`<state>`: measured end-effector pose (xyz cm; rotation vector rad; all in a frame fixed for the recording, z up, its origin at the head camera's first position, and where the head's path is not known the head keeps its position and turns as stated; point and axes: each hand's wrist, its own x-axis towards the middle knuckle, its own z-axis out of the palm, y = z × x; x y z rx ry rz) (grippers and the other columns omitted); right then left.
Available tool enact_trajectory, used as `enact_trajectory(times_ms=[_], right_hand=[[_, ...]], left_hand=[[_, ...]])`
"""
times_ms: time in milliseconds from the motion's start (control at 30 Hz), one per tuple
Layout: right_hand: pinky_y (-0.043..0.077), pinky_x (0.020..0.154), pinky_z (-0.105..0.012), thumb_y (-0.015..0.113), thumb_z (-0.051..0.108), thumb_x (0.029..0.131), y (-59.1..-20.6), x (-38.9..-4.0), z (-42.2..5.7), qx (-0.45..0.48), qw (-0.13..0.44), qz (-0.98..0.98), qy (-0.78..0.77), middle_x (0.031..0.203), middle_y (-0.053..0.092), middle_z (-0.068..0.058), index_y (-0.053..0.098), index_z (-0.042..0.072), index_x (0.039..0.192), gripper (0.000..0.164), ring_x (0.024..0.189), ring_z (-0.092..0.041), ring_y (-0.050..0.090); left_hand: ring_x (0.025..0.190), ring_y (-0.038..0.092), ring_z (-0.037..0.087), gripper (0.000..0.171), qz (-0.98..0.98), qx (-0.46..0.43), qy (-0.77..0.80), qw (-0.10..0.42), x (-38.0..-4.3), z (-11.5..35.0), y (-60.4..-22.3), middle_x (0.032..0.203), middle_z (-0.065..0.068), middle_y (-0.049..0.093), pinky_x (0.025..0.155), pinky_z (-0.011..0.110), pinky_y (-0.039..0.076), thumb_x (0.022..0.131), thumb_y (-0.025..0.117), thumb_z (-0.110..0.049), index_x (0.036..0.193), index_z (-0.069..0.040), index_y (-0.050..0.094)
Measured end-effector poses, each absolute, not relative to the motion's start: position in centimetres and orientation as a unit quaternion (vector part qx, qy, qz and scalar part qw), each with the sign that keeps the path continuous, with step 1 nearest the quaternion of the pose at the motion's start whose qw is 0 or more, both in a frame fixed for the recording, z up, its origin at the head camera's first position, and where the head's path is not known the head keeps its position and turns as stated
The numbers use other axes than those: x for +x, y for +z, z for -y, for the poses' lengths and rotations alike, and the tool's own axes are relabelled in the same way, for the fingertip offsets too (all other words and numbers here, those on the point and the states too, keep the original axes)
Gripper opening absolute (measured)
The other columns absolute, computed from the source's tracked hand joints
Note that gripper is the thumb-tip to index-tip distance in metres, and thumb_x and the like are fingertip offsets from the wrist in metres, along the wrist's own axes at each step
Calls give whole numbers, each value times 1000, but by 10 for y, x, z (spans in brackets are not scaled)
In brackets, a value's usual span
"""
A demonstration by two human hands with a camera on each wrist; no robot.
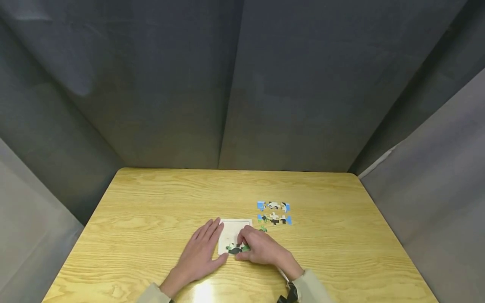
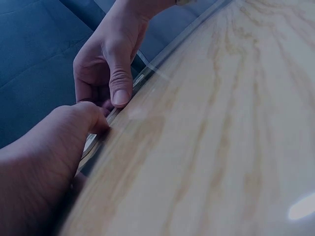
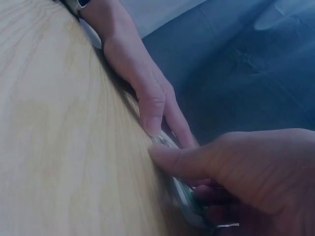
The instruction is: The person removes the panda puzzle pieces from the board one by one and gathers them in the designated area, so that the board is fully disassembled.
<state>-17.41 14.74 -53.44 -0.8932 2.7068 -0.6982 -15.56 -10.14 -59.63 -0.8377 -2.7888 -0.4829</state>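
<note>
A white square puzzle board lies on the table in the head view, with a few green and black jigsaw pieces along its near edge. Across its left edge rests my left hand, fingers extended and thumb spread towards the near corner. My right hand covers the lower right of the board; its curled fingers and thumb pinch a jigsaw piece, mostly hidden beneath them. The right wrist view shows the right thumb at the board's rim, beside the left hand.
Right of the board lie several loose panda-picture jigsaw pieces in rough rows, with a green piece nearest the right hand. The wooden table is bordered by grey curtains behind and at both sides.
</note>
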Motion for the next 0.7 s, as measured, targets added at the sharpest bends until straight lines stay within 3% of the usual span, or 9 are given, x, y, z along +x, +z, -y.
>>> enact_trajectory(times_ms=[700], right_hand=[[44, 64, -19, 83, 24, 82, -544, -174, -155, -308, 83, -893, -317, 83, 61, 3, 64, 17, 103, 29, 69, -2, 47]], left_hand=[[158, 25, 31, 88, 940, -283, -170, 87, -156, 101, -596, 172, 10, 25, 125, 52, 26, 99, 54, -63, 164, -8, 32]])
